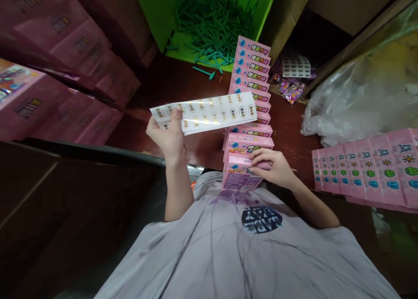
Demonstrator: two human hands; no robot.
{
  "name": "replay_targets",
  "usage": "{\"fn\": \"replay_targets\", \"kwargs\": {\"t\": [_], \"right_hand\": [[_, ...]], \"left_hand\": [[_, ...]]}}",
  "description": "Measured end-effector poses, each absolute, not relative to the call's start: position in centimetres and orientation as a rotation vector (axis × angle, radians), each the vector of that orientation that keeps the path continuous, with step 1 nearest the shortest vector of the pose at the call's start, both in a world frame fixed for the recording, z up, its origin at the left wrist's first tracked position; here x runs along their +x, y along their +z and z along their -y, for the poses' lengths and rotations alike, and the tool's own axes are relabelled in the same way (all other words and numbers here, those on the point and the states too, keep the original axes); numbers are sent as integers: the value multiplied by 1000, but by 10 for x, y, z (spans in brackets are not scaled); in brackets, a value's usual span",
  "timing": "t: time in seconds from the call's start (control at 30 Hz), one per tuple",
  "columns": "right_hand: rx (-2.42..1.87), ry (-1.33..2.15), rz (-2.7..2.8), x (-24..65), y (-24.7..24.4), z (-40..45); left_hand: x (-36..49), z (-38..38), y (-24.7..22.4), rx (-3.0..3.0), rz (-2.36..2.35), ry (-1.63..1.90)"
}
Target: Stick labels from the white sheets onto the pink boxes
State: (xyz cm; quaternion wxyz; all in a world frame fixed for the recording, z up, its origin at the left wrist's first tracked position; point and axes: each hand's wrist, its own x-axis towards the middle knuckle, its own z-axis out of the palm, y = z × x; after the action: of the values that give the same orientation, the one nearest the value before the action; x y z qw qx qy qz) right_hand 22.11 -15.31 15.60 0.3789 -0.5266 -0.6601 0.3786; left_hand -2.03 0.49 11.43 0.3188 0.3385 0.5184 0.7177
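My left hand [170, 136] pinches a white sheet of stickers [212, 112] between thumb and fingers. Rows of oval labels with gold and dark print cover the sheet, which is held above the table. My right hand [273, 166] lies against the upper edge of the nearest pink box [241, 177], fingers bent and slightly apart. Whether a small sticker is under its fingertips cannot be seen. Behind that box, a long row of matching pink boxes [253, 77] runs away from me, partly covered by the sheet.
A bright green bin [156, 16] holds many green plastic hammer-like sticks; one stick [205, 73] lies outside it. Stacked pink boxes [65, 112] stand at left, more pink boxes [365, 168] at right. Clear plastic bags [352, 99] and small colourful packets [291, 91] are at right.
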Motion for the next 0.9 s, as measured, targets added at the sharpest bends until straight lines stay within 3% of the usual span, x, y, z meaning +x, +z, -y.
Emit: {"fn": "replay_targets", "kwargs": {"t": [0.13, 0.33, 0.53, 0.6, 0.77, 0.9], "right_hand": [[-1372, 852, 1732, 221, 149, 151], [-1370, 369, 1869, 218, 142, 160], [-1288, -337, 1741, 228, 197, 125], [-1403, -297, 1741, 242, 217, 98], [-1426, 312, 1788, 276, 228, 54], [-1379, 335, 1776, 280, 215, 51]], "left_hand": [[-20, -5, 115, 844, -1349, 1885], [-18, -1, 121, 885, -1351, 1921], [8, 8, 138, 1095, -1341, 1885], [17, 8, 143, 1164, -1291, 1879], [21, 2, 147, 1223, -1254, 1889], [18, -4, 143, 1244, -1266, 1799]]}}
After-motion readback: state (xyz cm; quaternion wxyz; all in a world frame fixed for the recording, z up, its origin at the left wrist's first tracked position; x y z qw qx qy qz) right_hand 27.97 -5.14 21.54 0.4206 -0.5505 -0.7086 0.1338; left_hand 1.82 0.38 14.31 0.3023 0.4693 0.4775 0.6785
